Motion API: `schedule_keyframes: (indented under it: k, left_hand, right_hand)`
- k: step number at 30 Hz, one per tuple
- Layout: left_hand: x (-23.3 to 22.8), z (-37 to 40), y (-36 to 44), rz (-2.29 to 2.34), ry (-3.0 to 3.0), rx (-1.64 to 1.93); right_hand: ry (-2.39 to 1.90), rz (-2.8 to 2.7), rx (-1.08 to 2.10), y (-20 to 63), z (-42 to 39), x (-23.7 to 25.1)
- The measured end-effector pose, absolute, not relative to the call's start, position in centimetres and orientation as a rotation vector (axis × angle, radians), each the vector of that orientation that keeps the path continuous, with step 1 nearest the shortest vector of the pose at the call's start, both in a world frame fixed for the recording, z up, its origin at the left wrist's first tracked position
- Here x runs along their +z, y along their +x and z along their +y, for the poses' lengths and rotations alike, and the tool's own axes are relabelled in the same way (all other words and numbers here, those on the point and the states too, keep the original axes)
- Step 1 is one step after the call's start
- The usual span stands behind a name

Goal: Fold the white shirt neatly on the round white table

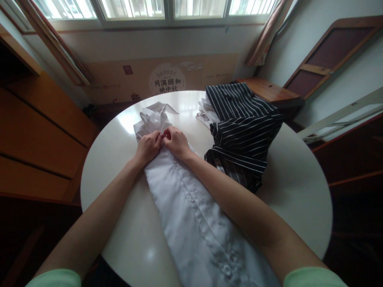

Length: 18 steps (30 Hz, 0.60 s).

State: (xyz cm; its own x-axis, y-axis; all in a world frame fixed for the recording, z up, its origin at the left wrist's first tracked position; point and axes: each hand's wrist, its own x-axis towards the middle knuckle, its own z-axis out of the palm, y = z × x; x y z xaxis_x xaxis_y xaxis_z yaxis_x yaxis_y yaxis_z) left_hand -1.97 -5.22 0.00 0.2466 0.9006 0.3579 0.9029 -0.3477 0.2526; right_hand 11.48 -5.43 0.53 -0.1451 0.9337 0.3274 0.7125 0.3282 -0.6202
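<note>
A white button-up shirt lies lengthwise on the round table, its row of buttons running from my hands down to the near edge. Toward the far end the cloth is bunched up around the collar area. My left hand is closed on the fabric there, fingertips pinched together. Right beside it, my right hand pinches the front placket near the top. Both sets of fingertips meet, and what sits between them is too small to make out, perhaps hidden by the fingers.
Black clothing with white stripes lies heaped on the table's right side, with white cloth partly under it. A wooden stool or bench stands behind. Wooden drawers are at left, and a printed cardboard panel leans under the window.
</note>
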Motion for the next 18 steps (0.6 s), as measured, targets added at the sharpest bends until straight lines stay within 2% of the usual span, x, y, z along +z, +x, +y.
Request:
schedule_keyframes:
  k: [18]
  left_hand:
    - [0.11, -5.3, -1.89, -1.81, -2.461, -0.722]
  right_hand:
    - [-1.473, -1.979, 0.433, 11.54, -5.27, 0.5]
